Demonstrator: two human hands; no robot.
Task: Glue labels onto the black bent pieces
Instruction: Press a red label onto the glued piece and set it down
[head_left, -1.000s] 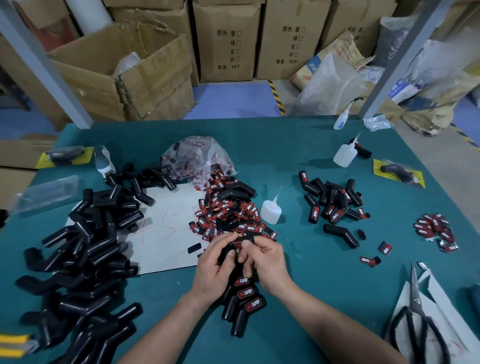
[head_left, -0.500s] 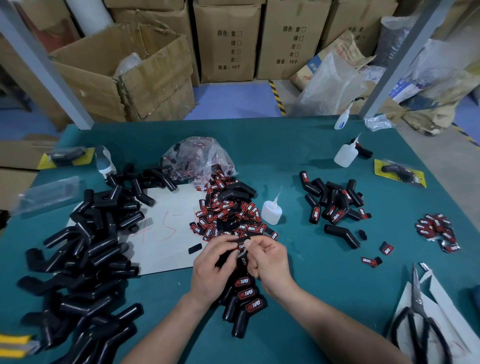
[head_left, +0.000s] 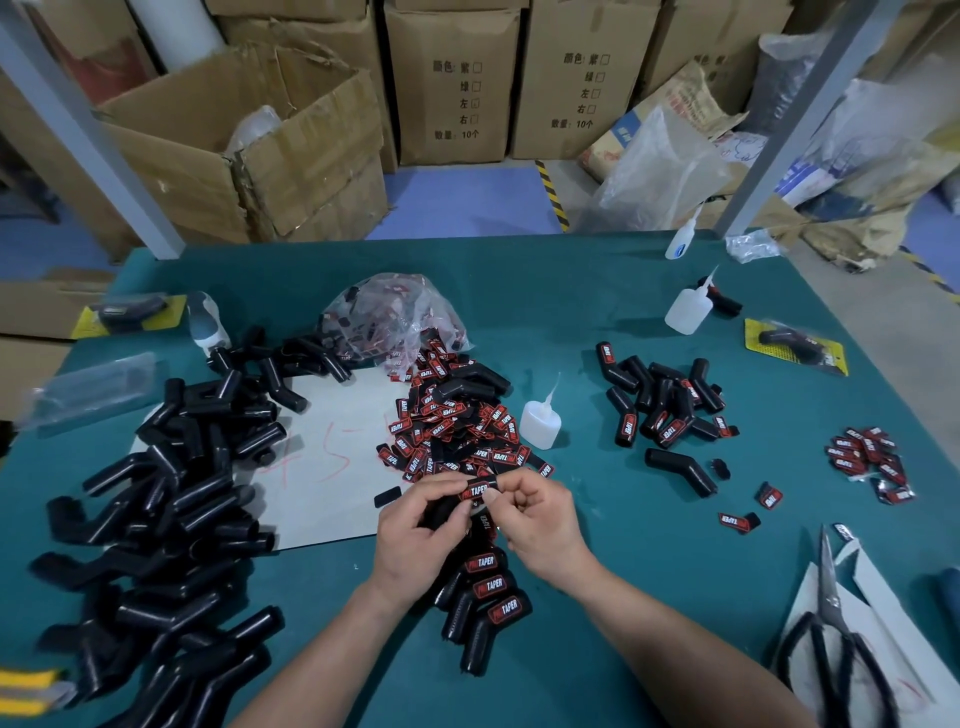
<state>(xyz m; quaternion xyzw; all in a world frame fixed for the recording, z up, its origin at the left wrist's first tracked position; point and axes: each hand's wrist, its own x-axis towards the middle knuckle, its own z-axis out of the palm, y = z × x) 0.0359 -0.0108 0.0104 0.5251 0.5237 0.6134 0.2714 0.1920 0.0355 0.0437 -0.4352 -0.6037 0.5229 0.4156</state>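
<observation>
Two bare hands meet just below the middle of the teal-covered desk (head_left: 649, 519). The left hand (head_left: 415, 540) curls round a black bent plastic tube piece (head_left: 441, 512), and the right hand (head_left: 543, 525) pinches a small red-and-black "TAPER" label (head_left: 480, 490) against that piece's upper end with thumb and forefinger. Judging by this, the label is being seated on glue. The likely fault is a crooked or sliding label if the pinch lets go before the glue grabs, or glue squeezing out and bonding fingertip to label. The loose heap of spare labels (head_left: 457, 431) lies right at 12 o'clock of the hands, so a sticky finger could pick up strays. The small white glue bottle with a thin nozzle (head_left: 540, 423) stands upright at 1 o'clock; labelled pieces (head_left: 475, 644) lie at 6 o'clock, the unlabelled black pile (head_left: 171, 509) at 9 o'clock.
</observation>
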